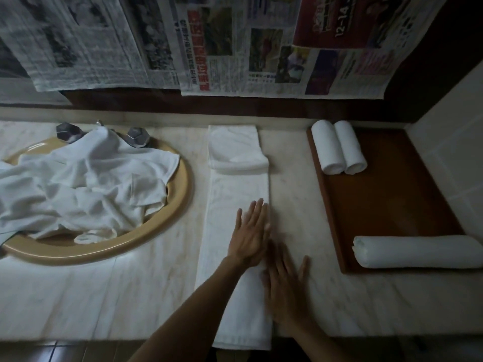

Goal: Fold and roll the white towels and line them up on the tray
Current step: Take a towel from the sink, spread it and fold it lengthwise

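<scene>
**Smoothing the strip before the roll**

The long white folded terry towel lay lengthwise on the pale marble counter, between the beige sink and the brown wooden tray. The left hand pressed it flat, fingers straight; the right hand, blurred, lay spread along its edge. Soft, light and limp, it probably rolls best from the near end.

1. Bare marble counter is left open between the long folded white towel strip and the brown wooden tray.
2. The tray's middle is unoccupied; its far end is taken by two small rolled white towels, its near end by one large rolled white towel.
3. The left side is blocked by loose white towels heaped in the tan oval sink.
</scene>
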`<state>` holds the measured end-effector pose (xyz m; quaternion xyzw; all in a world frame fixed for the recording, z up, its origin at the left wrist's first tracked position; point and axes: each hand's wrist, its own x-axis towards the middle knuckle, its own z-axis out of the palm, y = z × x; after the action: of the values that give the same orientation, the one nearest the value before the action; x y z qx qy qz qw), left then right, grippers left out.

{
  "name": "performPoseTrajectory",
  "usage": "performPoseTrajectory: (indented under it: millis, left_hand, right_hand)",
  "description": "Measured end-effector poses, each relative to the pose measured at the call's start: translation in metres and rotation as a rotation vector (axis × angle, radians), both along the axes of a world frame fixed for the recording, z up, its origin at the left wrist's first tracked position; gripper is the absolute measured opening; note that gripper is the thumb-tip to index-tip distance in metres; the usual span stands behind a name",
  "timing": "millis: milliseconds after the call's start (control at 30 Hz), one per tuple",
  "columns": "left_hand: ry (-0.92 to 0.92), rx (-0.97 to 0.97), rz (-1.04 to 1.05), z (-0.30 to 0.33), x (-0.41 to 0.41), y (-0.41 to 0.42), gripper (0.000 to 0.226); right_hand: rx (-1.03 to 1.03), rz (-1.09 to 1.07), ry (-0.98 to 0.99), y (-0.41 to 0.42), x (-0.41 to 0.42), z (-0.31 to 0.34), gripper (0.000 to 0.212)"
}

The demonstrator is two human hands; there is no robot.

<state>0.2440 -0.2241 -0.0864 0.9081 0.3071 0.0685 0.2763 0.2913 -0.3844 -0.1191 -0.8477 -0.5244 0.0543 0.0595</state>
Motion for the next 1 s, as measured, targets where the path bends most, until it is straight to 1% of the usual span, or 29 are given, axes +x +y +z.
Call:
performPoseTrajectory:
  millis: [33, 100, 167, 233, 267, 300, 333, 400, 433, 467, 533, 633, 667, 700, 733, 767, 800, 833, 867, 967, 1000]
  left_hand:
    - [0.055, 0.026, -0.031, -0.004, 0.001, 0.007, 0.071]
    - [0.153, 0.129, -0.012, -0.015, -0.012, 0.034, 0.074]
    - [0.219, 0.167, 0.100, -0.019, -0.028, 0.068, 0.072]
    - [0.303, 0.130, 0.285, -0.013, -0.032, 0.091, 0.065]
    - [0.292, 0.129, 0.367, -0.007, -0.026, 0.092, 0.063]
    - [0.238, 0.137, 0.385, 0.000, -0.015, 0.086, 0.063]
    - [0.175, 0.141, 0.305, 0.006, -0.005, 0.075, 0.065]
    - [0.113, 0.124, -0.004, 0.005, 0.005, 0.043, 0.070]
    - [0.128, 0.119, -0.102, 0.000, -0.001, 0.031, 0.071]
    - [0.148, 0.120, -0.114, -0.005, -0.013, 0.028, 0.072]
    - [0.160, 0.143, 0.018, -0.016, -0.045, 0.034, 0.074]
    - [0.201, 0.131, 0.376, -0.018, -0.084, 0.044, 0.082]
    - [0.169, 0.129, 0.427, -0.014, -0.087, 0.036, 0.079]
    - [0.100, 0.138, 0.387, -0.010, -0.085, 0.019, 0.073]
    - [0.030, 0.145, 0.256, -0.010, -0.082, -0.002, 0.066]
    - [-0.010, 0.166, 0.082, -0.015, -0.080, -0.026, 0.060]
    - [-0.006, 0.205, -0.057, -0.020, -0.084, -0.043, 0.057]
    - [0.026, 0.245, -0.110, -0.024, -0.090, -0.050, 0.057]
    - [0.068, 0.254, -0.051, -0.027, -0.097, -0.048, 0.058]
    - [0.193, 0.145, 0.397, -0.024, -0.110, -0.027, 0.071]
    - [0.209, 0.109, 0.451, -0.018, -0.111, -0.025, 0.073]
  right_hand:
    - [0.004, -0.002, -0.005, 0.000, 0.000, 0.000, 0.059]
    - [0.027, 0.000, -0.013, 0.000, -0.001, 0.001, 0.059]
    - [0.041, 0.001, -0.021, 0.000, -0.002, 0.003, 0.059]
    - [0.037, -0.008, -0.018, 0.000, -0.002, 0.003, 0.060]
    - [0.032, -0.009, -0.015, 0.000, -0.002, 0.003, 0.061]
    - [0.028, -0.009, -0.010, 0.000, -0.002, 0.003, 0.062]
    - [0.033, -0.009, -0.007, 0.001, -0.002, 0.002, 0.061]
    - [0.047, -0.007, 0.006, 0.001, -0.001, 0.001, 0.060]
    - [0.048, -0.003, 0.009, 0.000, -0.001, 0.002, 0.060]
    - [0.043, 0.003, 0.008, 0.000, -0.001, 0.003, 0.060]
    - [0.028, 0.007, 0.008, 0.000, 0.000, 0.005, 0.061]
    - [-0.001, -0.002, 0.030, 0.002, -0.001, 0.010, 0.061]
    - [-0.006, -0.008, 0.044, 0.004, -0.001, 0.011, 0.061]
    - [-0.013, -0.010, 0.058, 0.005, 0.001, 0.012, 0.061]
    - [-0.022, -0.011, 0.060, 0.008, 0.004, 0.012, 0.061]
    - [-0.037, -0.010, 0.050, 0.011, 0.009, 0.013, 0.061]
    - [-0.055, -0.005, 0.040, 0.015, 0.016, 0.014, 0.062]
    - [-0.071, 0.005, 0.037, 0.019, 0.022, 0.014, 0.062]
    - [-0.085, 0.019, 0.037, 0.021, 0.027, 0.015, 0.063]
    - [-0.098, 0.032, 0.027, 0.025, 0.035, 0.016, 0.063]
    - [-0.102, 0.031, 0.028, 0.025, 0.035, 0.016, 0.063]
